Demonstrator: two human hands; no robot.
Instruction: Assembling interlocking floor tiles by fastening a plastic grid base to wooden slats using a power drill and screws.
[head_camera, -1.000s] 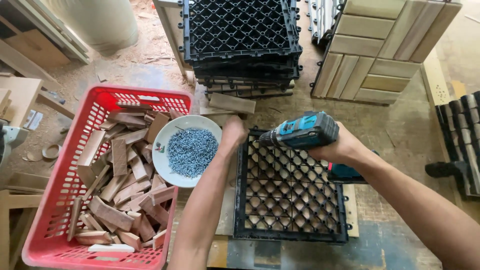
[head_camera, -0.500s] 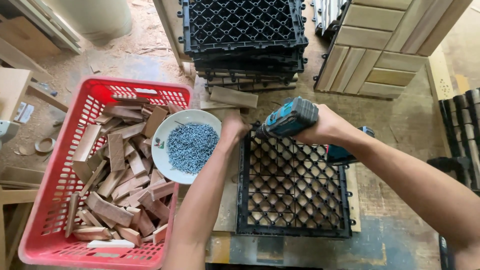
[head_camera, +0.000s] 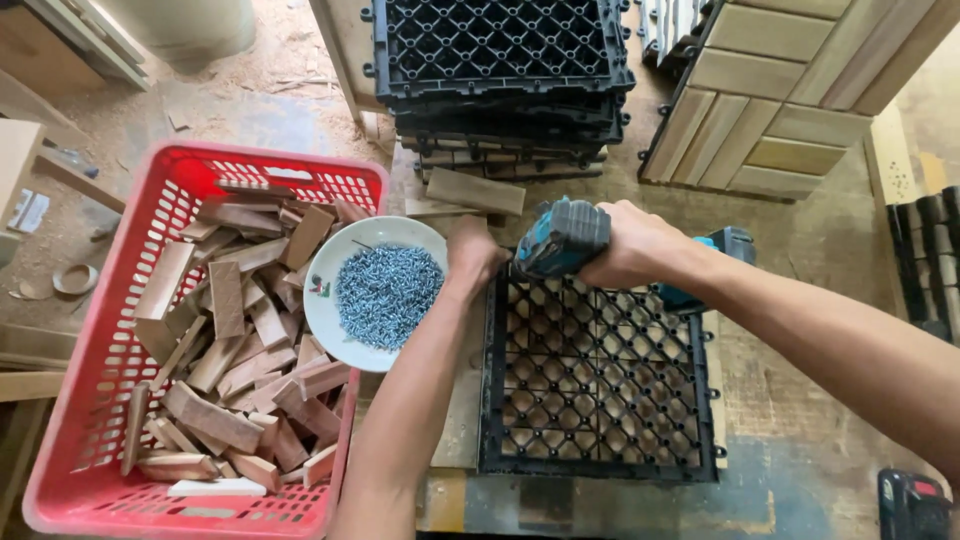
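**Drill at the top edge of the grid tile**

Sawdust covers the floor around a worn wooden desk (head_camera: 800, 250), with black grid tiles stacked at the far edge (head_camera: 500, 60) and slatted wooden tiles (head_camera: 770, 90) beside them. On the desk I see a black plastic grid tile (head_camera: 600, 380) lying flat. My right hand (head_camera: 640, 245) has its fingers wrapped tight around a teal cordless drill (head_camera: 560, 238), which sits over the tile's upper left corner. My left hand (head_camera: 472, 258) rests just beside the drill's nose at that same corner; its fingers are curled under, and I cannot tell whether they pinch anything. Left of it, a white bowl of screws (head_camera: 385, 295) perches on a red basket (head_camera: 110, 430) of wood offcuts (head_camera: 230, 330).
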